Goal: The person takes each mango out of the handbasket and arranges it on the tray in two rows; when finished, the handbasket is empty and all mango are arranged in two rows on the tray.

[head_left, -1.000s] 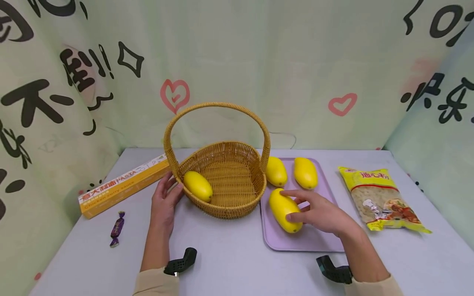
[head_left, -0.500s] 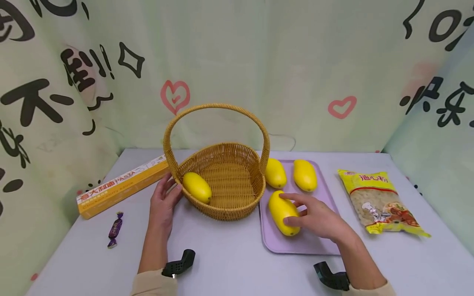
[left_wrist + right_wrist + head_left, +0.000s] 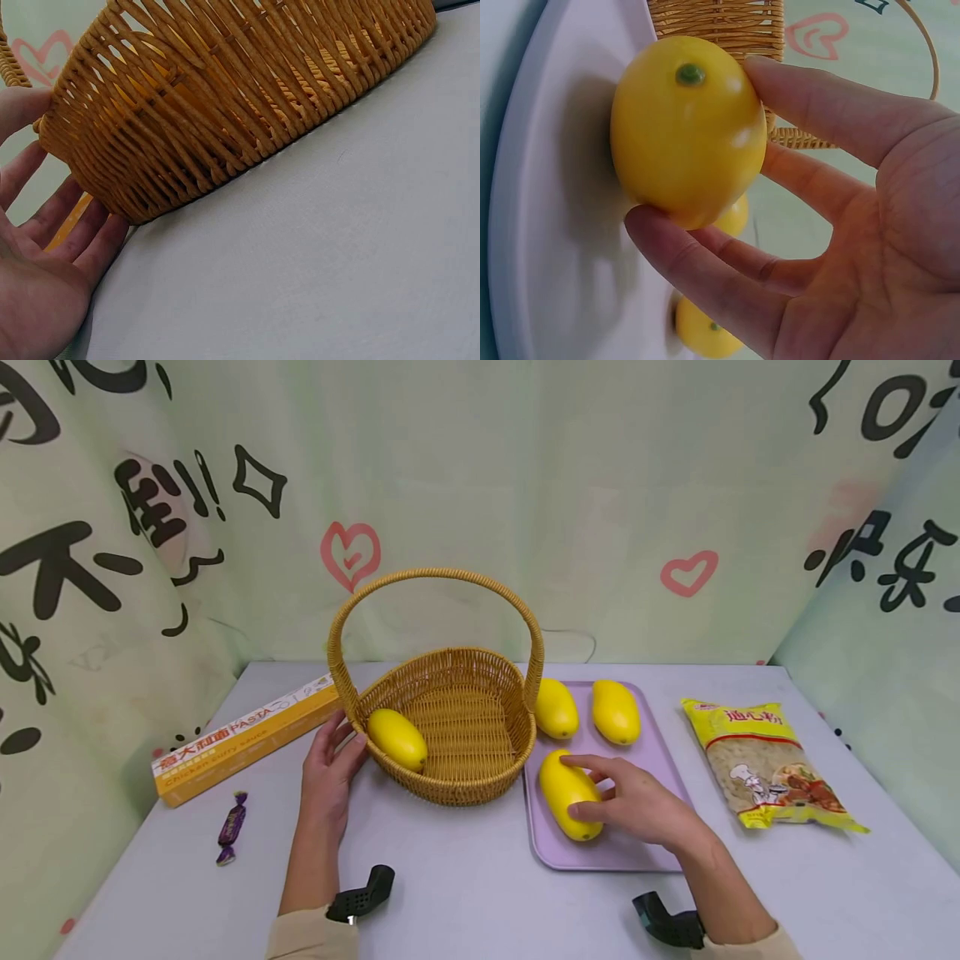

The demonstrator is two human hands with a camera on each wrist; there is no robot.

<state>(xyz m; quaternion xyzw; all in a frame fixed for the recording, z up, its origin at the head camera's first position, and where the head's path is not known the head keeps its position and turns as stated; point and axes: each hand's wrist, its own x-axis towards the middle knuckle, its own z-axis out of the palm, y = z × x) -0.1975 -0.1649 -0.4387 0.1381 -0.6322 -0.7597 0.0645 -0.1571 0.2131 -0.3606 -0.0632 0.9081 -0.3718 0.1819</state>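
My right hand (image 3: 637, 802) pinches the yellow fruit (image 3: 564, 795) on the tray (image 3: 630, 856), lower right of centre; I judge it light, stiff and slick, best held round its middle; my left hand (image 3: 327, 772) lies spread against the basket (image 3: 450, 791).

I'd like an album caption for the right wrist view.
The right hand pinches a yellow fruit; lilac tray and wicker basket share the frame.

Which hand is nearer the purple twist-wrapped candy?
Left. The left hand touches the tan wicker basket, right of the candy; the right hand is much farther right, holding an oval yellow fruit.
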